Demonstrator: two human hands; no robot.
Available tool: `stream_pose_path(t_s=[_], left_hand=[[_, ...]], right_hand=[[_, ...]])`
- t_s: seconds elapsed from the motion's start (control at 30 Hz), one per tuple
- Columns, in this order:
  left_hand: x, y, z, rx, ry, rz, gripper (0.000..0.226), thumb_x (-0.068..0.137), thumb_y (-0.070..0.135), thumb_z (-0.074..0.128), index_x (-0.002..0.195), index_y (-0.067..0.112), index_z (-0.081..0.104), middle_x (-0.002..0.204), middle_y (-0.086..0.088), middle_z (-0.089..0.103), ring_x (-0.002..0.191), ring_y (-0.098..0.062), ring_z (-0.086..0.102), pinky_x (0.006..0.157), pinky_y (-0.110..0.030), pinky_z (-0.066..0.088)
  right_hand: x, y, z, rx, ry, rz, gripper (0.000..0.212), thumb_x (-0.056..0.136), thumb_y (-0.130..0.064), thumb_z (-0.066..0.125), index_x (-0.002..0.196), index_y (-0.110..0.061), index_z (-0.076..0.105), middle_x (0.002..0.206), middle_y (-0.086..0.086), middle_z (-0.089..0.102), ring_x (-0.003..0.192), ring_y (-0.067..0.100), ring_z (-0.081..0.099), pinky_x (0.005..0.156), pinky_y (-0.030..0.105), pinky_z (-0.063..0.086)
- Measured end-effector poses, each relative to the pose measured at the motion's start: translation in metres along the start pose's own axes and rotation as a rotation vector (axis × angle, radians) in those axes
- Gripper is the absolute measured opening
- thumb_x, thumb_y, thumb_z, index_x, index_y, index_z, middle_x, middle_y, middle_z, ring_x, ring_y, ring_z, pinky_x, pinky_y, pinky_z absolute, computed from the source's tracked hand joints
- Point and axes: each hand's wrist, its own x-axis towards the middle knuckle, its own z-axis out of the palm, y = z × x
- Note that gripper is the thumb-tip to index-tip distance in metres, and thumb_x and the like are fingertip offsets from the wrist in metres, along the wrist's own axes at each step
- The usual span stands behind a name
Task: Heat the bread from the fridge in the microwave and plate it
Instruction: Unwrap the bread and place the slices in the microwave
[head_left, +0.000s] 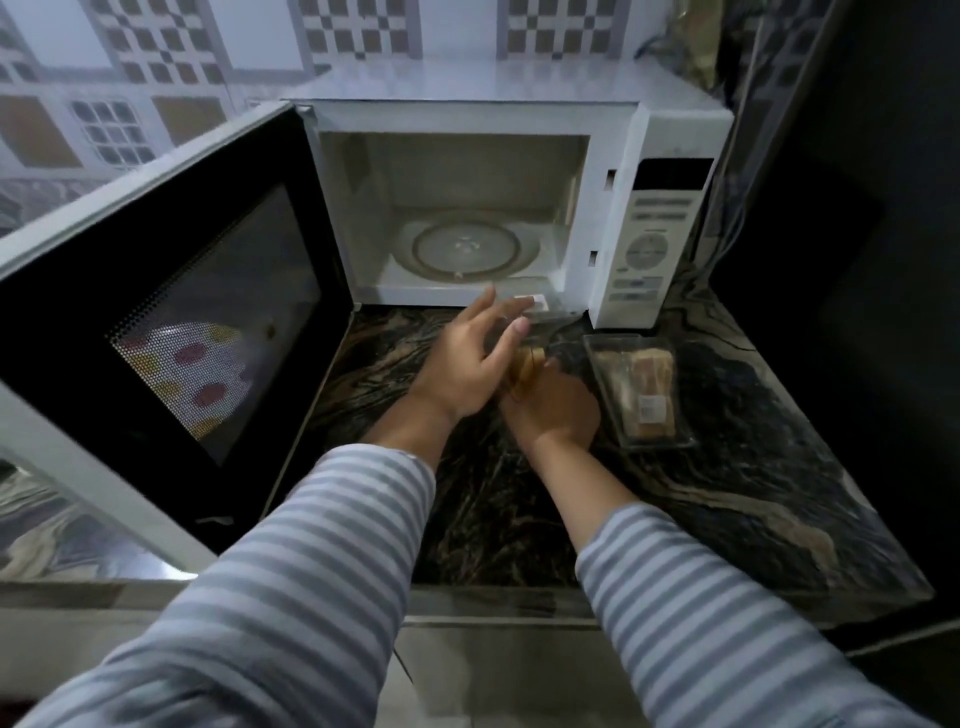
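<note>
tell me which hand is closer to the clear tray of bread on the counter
Right. The right hand sits just beside the clear bread tray, on its left side, gripping a piece of bread. The left hand is farther left, fingers reaching toward the open microwave.

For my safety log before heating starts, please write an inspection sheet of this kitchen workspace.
Surface: dark marbled counter, dimly lit.
Job's things: microwave door wide open, turntable bare; bread between both hands in front of it.
Clutter: clear packet of more bread, right of the hands.
Grips: left hand fingers relaxed beside the bread; right hand curled round the bread.
Cables: wires behind the microwave's right side.
Surroundings: tiled wall; plate: nothing seen.
</note>
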Motion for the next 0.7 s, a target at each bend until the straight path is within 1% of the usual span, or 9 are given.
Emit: stream_pose_path(t_s=[0.07,0.17,0.23,0.3,0.4,0.53,0.6,0.67,0.7], left_hand=[[-0.001,0.0,-0.001,-0.009,-0.006,-0.003,0.041,0.095,0.043,0.043,0.13,0.028,0.059,0.143,-0.007,0.05,0.143,-0.009,0.026,0.11,-0.017,0.027],[-0.004,-0.001,-0.002,-0.008,-0.025,0.0,0.042,0.094,0.044,0.043,0.131,0.031,0.058,0.147,-0.008,0.046,0.143,-0.008,0.026,0.112,-0.023,0.03],[-0.006,0.001,-0.004,0.001,-0.049,-0.003,0.042,0.095,0.045,0.043,0.132,0.032,0.056,0.15,-0.009,0.041,0.144,-0.009,0.024,0.113,-0.027,0.031],[-0.007,0.003,-0.007,0.016,-0.07,-0.012,0.041,0.097,0.043,0.043,0.134,0.031,0.055,0.152,-0.01,0.037,0.144,-0.011,0.024,0.112,-0.025,0.028],[-0.008,0.005,-0.012,0.046,-0.104,-0.022,0.038,0.099,0.039,0.044,0.136,0.032,0.053,0.154,-0.009,0.033,0.144,-0.015,0.026,0.109,-0.021,0.024],[-0.017,0.006,-0.013,0.124,-0.142,0.006,0.04,0.099,0.037,0.046,0.138,0.033,0.05,0.158,-0.004,0.026,0.143,-0.014,0.028,0.107,-0.016,0.022],[-0.026,0.004,-0.009,0.194,-0.182,0.009,0.043,0.098,0.042,0.044,0.141,0.038,0.044,0.16,0.001,0.018,0.144,-0.016,0.026,0.11,-0.022,0.024],[-0.038,0.0,-0.004,0.271,-0.228,-0.021,0.046,0.098,0.047,0.04,0.144,0.043,0.035,0.162,0.006,0.008,0.145,-0.017,0.021,0.116,-0.035,0.024],[-0.046,-0.002,-0.002,0.309,-0.239,-0.026,0.047,0.098,0.047,0.038,0.145,0.044,0.032,0.162,0.007,0.004,0.146,-0.016,0.018,0.117,-0.041,0.021]], right_hand=[[0.0,0.001,-0.001,0.022,0.022,0.006,0.044,0.088,-0.05,0.046,0.109,-0.013,0.055,0.105,0.009,0.069,0.099,0.028,0.066,0.081,0.035,0.048],[-0.002,0.001,-0.005,0.055,0.061,0.035,0.049,0.085,-0.058,0.045,0.107,-0.015,0.057,0.104,0.009,0.069,0.099,0.028,0.066,0.086,0.037,0.05],[-0.002,0.002,-0.01,0.103,0.081,0.044,0.048,0.084,-0.059,0.05,0.104,-0.016,0.059,0.104,0.008,0.069,0.098,0.028,0.066,0.08,0.034,0.049],[-0.007,0.005,-0.018,0.138,0.089,0.033,0.045,0.084,-0.055,0.058,0.107,-0.016,0.057,0.106,0.007,0.068,0.099,0.028,0.065,0.071,0.031,0.043],[-0.023,0.02,-0.03,0.183,0.082,0.011,0.048,0.082,-0.052,0.063,0.114,-0.016,0.055,0.11,0.006,0.065,0.103,0.028,0.062,0.072,0.031,0.042],[-0.048,0.049,-0.032,0.159,0.128,0.037,0.039,0.08,-0.046,0.064,0.107,-0.019,0.056,0.102,0.003,0.066,0.097,0.027,0.063,0.068,0.029,0.042],[-0.059,0.059,-0.032,0.153,0.169,0.055,0.039,0.081,-0.048,0.061,0.106,-0.019,0.056,0.099,0.003,0.066,0.094,0.026,0.064,0.065,0.029,0.042],[-0.068,0.066,-0.032,0.131,0.209,0.074,0.041,0.082,-0.049,0.061,0.109,-0.018,0.056,0.1,0.004,0.066,0.093,0.026,0.064,0.064,0.028,0.042],[-0.072,0.07,-0.033,0.122,0.223,0.083,0.041,0.082,-0.049,0.061,0.108,-0.017,0.057,0.1,0.004,0.066,0.092,0.025,0.064,0.063,0.027,0.041]])
